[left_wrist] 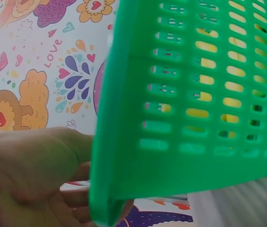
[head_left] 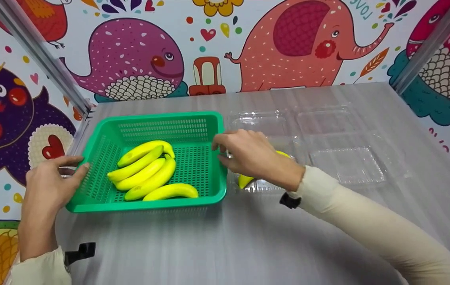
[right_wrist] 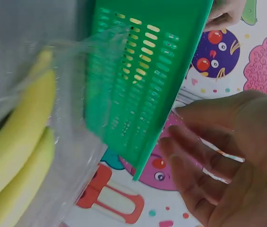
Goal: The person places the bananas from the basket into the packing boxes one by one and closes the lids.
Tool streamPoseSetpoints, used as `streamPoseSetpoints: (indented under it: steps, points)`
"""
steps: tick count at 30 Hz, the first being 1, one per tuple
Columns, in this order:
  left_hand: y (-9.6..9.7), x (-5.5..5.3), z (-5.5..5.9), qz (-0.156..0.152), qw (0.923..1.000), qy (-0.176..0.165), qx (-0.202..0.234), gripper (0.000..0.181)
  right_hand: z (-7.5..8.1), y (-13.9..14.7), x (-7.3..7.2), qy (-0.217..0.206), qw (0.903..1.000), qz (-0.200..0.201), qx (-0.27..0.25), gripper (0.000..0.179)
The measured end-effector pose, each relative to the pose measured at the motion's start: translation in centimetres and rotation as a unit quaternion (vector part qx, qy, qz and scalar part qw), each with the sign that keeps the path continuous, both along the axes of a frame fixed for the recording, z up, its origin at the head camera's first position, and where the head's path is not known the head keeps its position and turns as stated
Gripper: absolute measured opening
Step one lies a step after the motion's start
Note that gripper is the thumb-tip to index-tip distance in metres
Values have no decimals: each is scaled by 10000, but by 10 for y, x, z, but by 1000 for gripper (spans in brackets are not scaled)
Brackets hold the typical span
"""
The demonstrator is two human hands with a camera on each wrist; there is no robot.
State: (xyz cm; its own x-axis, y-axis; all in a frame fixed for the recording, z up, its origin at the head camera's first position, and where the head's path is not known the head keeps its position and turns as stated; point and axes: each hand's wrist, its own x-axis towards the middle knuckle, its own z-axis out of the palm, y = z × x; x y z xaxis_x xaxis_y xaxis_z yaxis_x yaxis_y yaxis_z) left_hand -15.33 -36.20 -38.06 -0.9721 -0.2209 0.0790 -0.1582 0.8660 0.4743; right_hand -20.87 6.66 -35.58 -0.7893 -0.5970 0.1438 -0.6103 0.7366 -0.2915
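A green plastic basket (head_left: 145, 204) with slotted walls holds several yellow bananas (head_left: 140, 174); one banana (head_left: 173, 190) lies apart near its front wall. At the basket's left rim, my left hand (head_left: 46, 186) grips the edge, with fingertips showing past the rim (left_wrist: 102, 142) in the left wrist view. My right hand (head_left: 250, 154) is at the right rim, thumb outside, fingers loosely bent; in the right wrist view the fingertips (right_wrist: 166, 144) lie close against the edge without visibly closing round it. Under the right forearm, bananas (right_wrist: 20, 118) sit in a clear plastic container (head_left: 264, 187).
Another clear container (head_left: 347, 164) with a raised lid (head_left: 328, 118) stands farther right on the grey table (head_left: 161, 245). A wall with cartoon animals (head_left: 138, 55) closes off the back, and metal posts (head_left: 46, 51) rise at the corners.
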Motion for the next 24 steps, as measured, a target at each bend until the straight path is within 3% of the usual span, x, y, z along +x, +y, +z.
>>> streamPoseSetpoints:
  steps: [4,8,15,24]
  points:
    - [0,-4,-4,82,9999,-4,61,50,4,-22,-5,-147,9997,204,2,24]
    - [0,-8,-5,105,9999,78,63,49,2,-45,-8,-443,9971,529,332,30]
    - [0,-10,-8,129,9996,229,80,48,-8,-77,-11,-1024,9842,1119,915,43]
    - [-1,-13,-7,111,9997,126,179,47,-21,-100,-11,-1469,9680,1250,1605,52]
